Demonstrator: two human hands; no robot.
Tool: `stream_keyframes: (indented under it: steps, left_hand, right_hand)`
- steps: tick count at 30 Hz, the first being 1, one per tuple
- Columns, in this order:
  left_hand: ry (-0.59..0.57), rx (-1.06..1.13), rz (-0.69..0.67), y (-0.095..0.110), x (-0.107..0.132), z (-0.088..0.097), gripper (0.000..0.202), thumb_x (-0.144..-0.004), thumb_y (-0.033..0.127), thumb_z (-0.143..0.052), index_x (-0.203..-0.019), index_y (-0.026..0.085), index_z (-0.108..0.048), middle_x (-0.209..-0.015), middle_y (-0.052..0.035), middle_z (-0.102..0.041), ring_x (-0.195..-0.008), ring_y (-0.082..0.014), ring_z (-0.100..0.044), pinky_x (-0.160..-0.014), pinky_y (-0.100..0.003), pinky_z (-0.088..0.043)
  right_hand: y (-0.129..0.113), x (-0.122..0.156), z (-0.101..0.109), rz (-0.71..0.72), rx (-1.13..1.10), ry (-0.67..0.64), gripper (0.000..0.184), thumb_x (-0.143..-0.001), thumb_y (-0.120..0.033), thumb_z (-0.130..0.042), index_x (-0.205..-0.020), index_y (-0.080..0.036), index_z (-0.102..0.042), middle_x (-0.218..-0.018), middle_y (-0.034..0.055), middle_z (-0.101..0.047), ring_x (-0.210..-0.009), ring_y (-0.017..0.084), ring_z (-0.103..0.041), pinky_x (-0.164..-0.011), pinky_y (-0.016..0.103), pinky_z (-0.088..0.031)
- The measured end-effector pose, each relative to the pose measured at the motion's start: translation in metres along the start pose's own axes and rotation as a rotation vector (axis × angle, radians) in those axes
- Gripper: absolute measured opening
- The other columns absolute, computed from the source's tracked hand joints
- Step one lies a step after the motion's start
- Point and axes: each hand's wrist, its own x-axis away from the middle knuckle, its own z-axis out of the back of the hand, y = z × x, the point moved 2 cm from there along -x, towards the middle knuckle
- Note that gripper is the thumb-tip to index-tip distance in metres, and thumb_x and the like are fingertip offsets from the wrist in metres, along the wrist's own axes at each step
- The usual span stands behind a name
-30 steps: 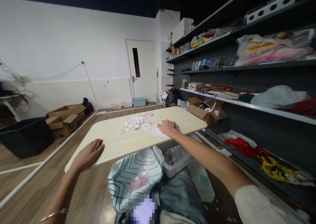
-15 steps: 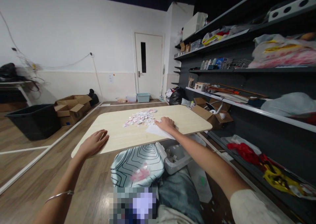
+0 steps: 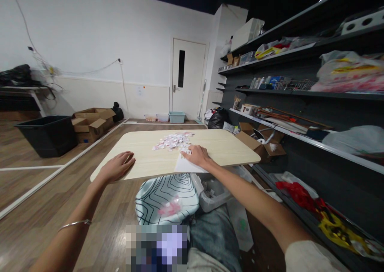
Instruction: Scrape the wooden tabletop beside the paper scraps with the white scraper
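Note:
My left hand (image 3: 117, 166) lies flat, fingers stretched out, on the near left edge of a light wooden table (image 3: 228, 148). My right hand (image 3: 196, 155) rests palm down on a white sheet of paper (image 3: 187, 166) at the table's near edge, fingers spread toward a heap of small pink and white pieces (image 3: 174, 140). Neither hand grips anything.
A patterned cushion (image 3: 166, 198) and a grey plastic bin (image 3: 214, 192) sit just below the table's near edge. Dark shelves (image 3: 300, 96) full of bags and boxes run along the right. Cardboard boxes (image 3: 91, 124) and a black crate (image 3: 48, 134) stand at the left.
My right hand has slid the white paper nearer to the table's front edge. The camera has swung slightly left and up; my left hand stays flat on the table.

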Motion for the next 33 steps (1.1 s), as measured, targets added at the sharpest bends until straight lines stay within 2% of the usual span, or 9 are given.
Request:
stream_keyframes:
  steps: [4,8,11,16,19,21,26,33]
  left_hand:
    - [-0.01,0.001,-0.005,0.0,0.0,0.0,0.072,-0.103,0.063,-0.035,-0.144,0.014,-0.069,-0.164,-0.02,-0.063,-0.15,-0.0351,-0.059,-0.128,-0.045,-0.042]
    - [0.006,0.008,-0.001,-0.001,-0.001,0.0,0.068,-0.103,0.062,-0.037,-0.141,0.017,-0.07,-0.162,-0.0178,-0.066,-0.149,-0.0337,-0.061,-0.127,-0.043,-0.043]
    - [0.016,0.003,-0.005,-0.001,-0.001,-0.001,0.069,-0.103,0.064,-0.036,-0.141,0.017,-0.07,-0.162,-0.0173,-0.066,-0.148,-0.0329,-0.062,-0.126,-0.041,-0.044]
    - [0.002,0.0,-0.015,-0.001,-0.001,-0.002,0.074,-0.103,0.065,-0.034,-0.145,0.014,-0.069,-0.164,-0.0196,-0.064,-0.15,-0.0346,-0.06,-0.126,-0.043,-0.043]
    - [0.012,0.006,-0.025,-0.002,-0.001,-0.002,0.073,-0.102,0.064,-0.036,-0.144,0.014,-0.07,-0.162,-0.0195,-0.065,-0.149,-0.035,-0.061,-0.125,-0.044,-0.045]
    - [0.019,0.011,-0.027,-0.003,-0.001,-0.002,0.071,-0.102,0.064,-0.037,-0.143,0.015,-0.071,-0.161,-0.0188,-0.066,-0.148,-0.0344,-0.062,-0.125,-0.043,-0.045]
    - [0.028,0.027,-0.025,-0.006,-0.003,-0.004,0.069,-0.101,0.063,-0.04,-0.14,0.017,-0.073,-0.16,-0.0175,-0.068,-0.147,-0.0341,-0.063,-0.125,-0.042,-0.045]
    - [0.016,0.035,-0.014,-0.006,-0.004,-0.006,0.07,-0.102,0.062,-0.04,-0.143,0.015,-0.071,-0.162,-0.019,-0.066,-0.15,-0.0341,-0.061,-0.128,-0.043,-0.042]
  right_hand:
    - [-0.006,0.004,0.001,0.131,0.026,-0.02,0.057,-0.106,-0.071,-0.055,-0.105,-0.021,-0.082,-0.12,0.0133,-0.083,-0.115,0.028,-0.077,-0.093,0.03,-0.051]
    - [-0.004,0.003,0.0,0.159,0.032,-0.023,0.055,-0.106,-0.07,-0.056,-0.102,-0.021,-0.081,-0.115,0.012,-0.083,-0.112,0.026,-0.076,-0.089,0.028,-0.048]
    - [0.011,0.0,0.0,0.144,0.035,-0.008,0.053,-0.106,-0.069,-0.057,-0.101,-0.021,-0.08,-0.116,0.0115,-0.084,-0.109,0.026,-0.077,-0.086,0.027,-0.046]
    - [0.064,-0.008,0.004,-0.02,0.038,-0.001,0.056,-0.107,-0.068,-0.054,-0.102,-0.02,-0.082,-0.114,0.0146,-0.084,-0.106,0.027,-0.077,-0.083,0.029,-0.046]
    - [0.096,-0.011,0.006,-0.175,0.043,0.025,0.059,-0.107,-0.07,-0.052,-0.103,-0.02,-0.083,-0.117,0.0173,-0.084,-0.111,0.03,-0.078,-0.087,0.032,-0.05]
    - [0.108,-0.014,0.005,-0.246,0.037,0.038,0.059,-0.106,-0.07,-0.052,-0.107,-0.021,-0.084,-0.122,0.019,-0.083,-0.116,0.033,-0.077,-0.091,0.035,-0.052]
    - [0.111,-0.029,-0.001,-0.372,-0.012,0.086,0.062,-0.105,-0.069,-0.054,-0.124,-0.018,-0.083,-0.133,0.0226,-0.079,-0.127,0.035,-0.075,-0.1,0.04,-0.055]
    - [0.101,-0.051,-0.001,-0.478,-0.127,0.13,0.065,-0.106,-0.069,-0.054,-0.133,-0.016,-0.08,-0.14,0.0233,-0.076,-0.136,0.037,-0.072,-0.109,0.044,-0.054]
